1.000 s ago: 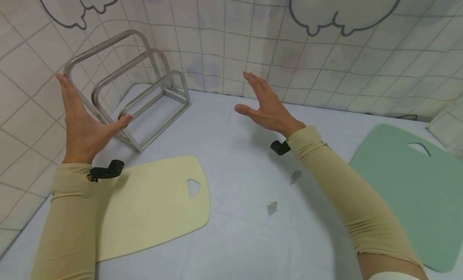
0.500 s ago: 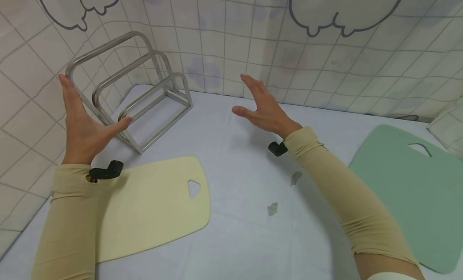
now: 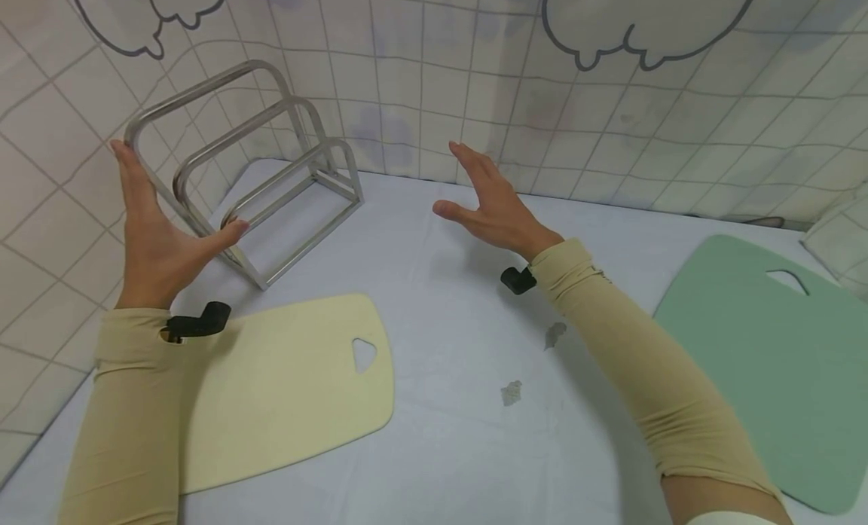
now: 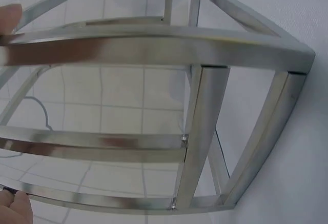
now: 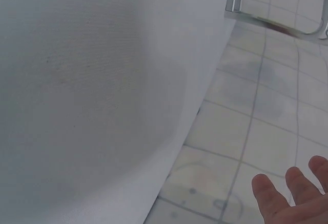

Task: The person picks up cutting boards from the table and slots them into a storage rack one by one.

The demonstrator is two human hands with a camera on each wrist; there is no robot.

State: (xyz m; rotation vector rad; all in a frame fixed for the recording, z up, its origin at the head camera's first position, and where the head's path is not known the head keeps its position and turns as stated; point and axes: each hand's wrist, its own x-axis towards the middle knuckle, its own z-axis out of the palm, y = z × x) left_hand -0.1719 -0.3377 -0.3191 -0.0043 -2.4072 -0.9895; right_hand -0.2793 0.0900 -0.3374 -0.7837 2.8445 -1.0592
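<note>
A silver metal rack (image 3: 313,242) with three rounded hoops stands at the left, near the corner of the tiled-pattern cloth. My left hand (image 3: 159,242) grips its near end, spanning the hoops with thumb on the front one and fingers on the tallest one. In the left wrist view, thumb and fingertips meet the bars of the rack (image 4: 128,49) at the left edge. My right hand (image 3: 505,216) is held above the table with thumb and fingers spread and holds nothing. The right wrist view catches the fingers of this hand (image 5: 302,208) at the lower right.
A cream cutting board (image 3: 285,389) lies flat in front of the rack, partly under my left forearm. On the right lies a green cutting board (image 3: 766,367), also with a handle hole. A grid-patterned cloth wall (image 3: 407,80) borders the white table (image 3: 434,450).
The rack has shifted very slightly to the right, my left hand staying on it. My right hand has drifted a little to the left and down in the head view.
</note>
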